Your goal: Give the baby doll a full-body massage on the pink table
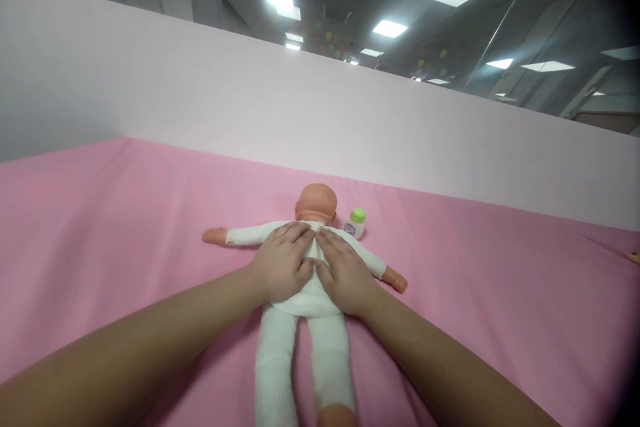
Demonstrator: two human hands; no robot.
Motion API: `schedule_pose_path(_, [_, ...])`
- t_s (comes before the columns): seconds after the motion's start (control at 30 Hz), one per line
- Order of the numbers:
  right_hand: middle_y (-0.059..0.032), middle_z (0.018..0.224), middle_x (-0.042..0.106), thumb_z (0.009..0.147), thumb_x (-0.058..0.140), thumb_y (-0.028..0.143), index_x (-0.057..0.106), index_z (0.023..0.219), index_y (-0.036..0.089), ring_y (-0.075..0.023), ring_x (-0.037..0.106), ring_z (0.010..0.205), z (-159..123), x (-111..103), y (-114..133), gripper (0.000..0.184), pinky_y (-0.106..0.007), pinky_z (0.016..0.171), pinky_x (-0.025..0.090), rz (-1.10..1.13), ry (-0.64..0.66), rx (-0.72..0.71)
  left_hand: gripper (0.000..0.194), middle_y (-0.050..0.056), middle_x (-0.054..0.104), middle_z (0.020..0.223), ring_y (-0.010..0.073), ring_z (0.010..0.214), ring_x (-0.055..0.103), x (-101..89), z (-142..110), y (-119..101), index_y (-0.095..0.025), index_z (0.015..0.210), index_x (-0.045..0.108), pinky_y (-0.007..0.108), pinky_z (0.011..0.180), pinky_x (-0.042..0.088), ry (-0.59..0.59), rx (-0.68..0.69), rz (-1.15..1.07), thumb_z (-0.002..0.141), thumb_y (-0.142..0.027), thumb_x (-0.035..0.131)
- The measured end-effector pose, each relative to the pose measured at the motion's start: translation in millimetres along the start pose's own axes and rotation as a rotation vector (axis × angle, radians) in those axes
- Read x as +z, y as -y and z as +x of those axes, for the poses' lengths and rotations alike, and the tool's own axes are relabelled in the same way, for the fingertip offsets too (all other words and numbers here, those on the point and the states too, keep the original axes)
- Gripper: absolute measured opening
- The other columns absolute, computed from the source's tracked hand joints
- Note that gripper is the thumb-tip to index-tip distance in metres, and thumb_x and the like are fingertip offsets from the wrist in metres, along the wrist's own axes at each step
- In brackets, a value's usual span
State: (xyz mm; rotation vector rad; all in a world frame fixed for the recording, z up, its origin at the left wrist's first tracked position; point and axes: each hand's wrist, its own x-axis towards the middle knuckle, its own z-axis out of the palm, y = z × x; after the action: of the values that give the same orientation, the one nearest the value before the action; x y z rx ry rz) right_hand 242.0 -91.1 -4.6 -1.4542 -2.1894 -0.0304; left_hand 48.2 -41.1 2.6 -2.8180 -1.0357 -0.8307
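A baby doll (313,304) with a white cloth body lies face down, its bare head (317,202) pointing away from me and its arms stretched out to both sides. My left hand (283,260) rests flat on the left half of its upper back, fingers extended toward the neck. On the right half lies my right hand (345,267), also flat and open. The fingertips and thumbs of both hands come close together along the middle of the back. Neither hand grasps anything.
Beside the doll's head, on the right, stands a small clear bottle (354,223) with a green cap. Pink cloth (475,293) covers the surface beneath. A low white wall (300,113) runs behind it, with dark glass reflecting ceiling lights above. A small object (634,257) shows at the right edge.
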Motion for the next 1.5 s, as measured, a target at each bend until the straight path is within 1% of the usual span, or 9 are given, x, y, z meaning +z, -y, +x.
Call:
schedule_pose_path(0.2, [-0.0163, 0.161, 0.044, 0.104, 0.045, 0.032, 0.045, 0.155, 0.009, -0.0302, 0.038, 0.152, 0, 4, -4, 0.056, -0.054, 0.126, 0.032, 0.011, 0.033, -0.007, 0.050, 0.013, 0.059, 0.141, 0.0298, 0.132, 0.053, 0.6, 1, 3, -0.016, 0.141, 0.057, 0.048, 0.117, 0.039, 0.044, 0.013, -0.031, 0.094, -0.030, 0.055])
schedule_pose_path(0.3, [-0.0159, 0.163, 0.040, 0.104, 0.045, 0.033, 0.042, 0.157, 0.011, -0.0303, 0.036, 0.153, 0, 3, -5, 0.057, -0.055, 0.126, 0.031, 0.015, 0.021, -0.009, 0.053, 0.015, 0.053, 0.150, 0.0317, 0.139, 0.047, 2.6, 0, 5, -0.015, 0.146, 0.053, 0.050, 0.120, 0.035, 0.045, 0.005, -0.004, 0.095, -0.031, 0.054])
schedule_pose_path(0.4, [-0.0160, 0.166, 0.034, 0.104, 0.045, 0.034, 0.041, 0.157, 0.012, -0.0317, 0.030, 0.156, 1, 1, -4, 0.058, -0.060, 0.127, 0.024, -0.005, 0.034, -0.004, 0.059, 0.017, 0.045, 0.159, 0.0339, 0.146, 0.041, 5.1, 0, 7, -0.013, 0.151, 0.047, 0.052, 0.122, 0.031, 0.061, -0.009, 0.025, 0.096, -0.033, 0.052])
schedule_pose_path(0.47, [-0.0165, 0.167, 0.033, 0.104, 0.044, 0.034, 0.041, 0.157, 0.011, -0.0320, 0.029, 0.156, 1, 0, -3, 0.058, -0.061, 0.128, 0.021, -0.012, 0.058, -0.002, 0.059, 0.017, 0.046, 0.158, 0.0336, 0.146, 0.042, 5.9, 0, 8, -0.013, 0.151, 0.048, 0.052, 0.122, 0.032, 0.074, -0.013, 0.023, 0.096, -0.033, 0.052])
schedule_pose_path(0.57, [-0.0166, 0.166, 0.035, 0.104, 0.045, 0.034, 0.042, 0.156, 0.012, -0.0313, 0.032, 0.155, 1, 0, -4, 0.057, -0.060, 0.127, 0.023, 0.003, 0.065, -0.010, 0.058, 0.016, 0.050, 0.155, 0.0326, 0.143, 0.046, 5.8, 1, 8, -0.015, 0.150, 0.049, 0.051, 0.121, 0.034, 0.085, -0.015, 0.012, 0.095, -0.033, 0.052])
schedule_pose_path(0.73, [-0.0177, 0.165, 0.036, 0.101, 0.049, 0.032, 0.043, 0.155, 0.012, -0.0313, 0.032, 0.155, 1, 2, -7, 0.057, -0.059, 0.126, 0.028, 0.037, 0.010, -0.015, 0.059, 0.018, 0.043, 0.160, 0.0344, 0.147, 0.041, 6.3, 0, 8, -0.015, 0.152, 0.047, 0.054, 0.121, 0.033, 0.078, -0.021, 0.029, 0.096, -0.034, 0.052])
schedule_pose_path(0.87, [-0.0180, 0.164, 0.039, 0.099, 0.051, 0.032, 0.047, 0.151, 0.011, -0.0319, 0.036, 0.152, 1, 2, -8, 0.056, -0.057, 0.125, 0.032, 0.072, 0.012, -0.002, 0.055, 0.017, 0.049, 0.155, 0.0341, 0.143, 0.046, 5.6, 1, 8, -0.014, 0.147, 0.051, 0.053, 0.119, 0.035, 0.087, -0.002, 0.037, 0.095, -0.033, 0.052])
schedule_pose_path(1.27, [-0.0164, 0.164, 0.039, 0.098, 0.054, 0.033, 0.047, 0.151, 0.017, -0.0323, 0.038, 0.151, 1, 3, -11, 0.056, -0.058, 0.122, 0.035, 0.129, 0.020, 0.025, 0.051, 0.015, 0.051, 0.153, 0.0347, 0.140, 0.048, 2.5, 3, 9, -0.019, 0.142, 0.052, 0.055, 0.115, 0.040, 0.088, -0.005, 0.023, 0.093, -0.032, 0.054])
schedule_pose_path(1.5, [-0.0173, 0.165, 0.037, 0.098, 0.054, 0.034, 0.046, 0.152, 0.015, -0.0317, 0.035, 0.153, 0, 5, -15, 0.058, -0.057, 0.124, 0.034, 0.130, 0.016, 0.028, 0.048, 0.014, 0.051, 0.153, 0.0338, 0.140, 0.048, -0.5, 5, 8, -0.020, 0.140, 0.052, 0.054, 0.113, 0.040, 0.097, -0.010, -0.005, 0.093, -0.031, 0.055])
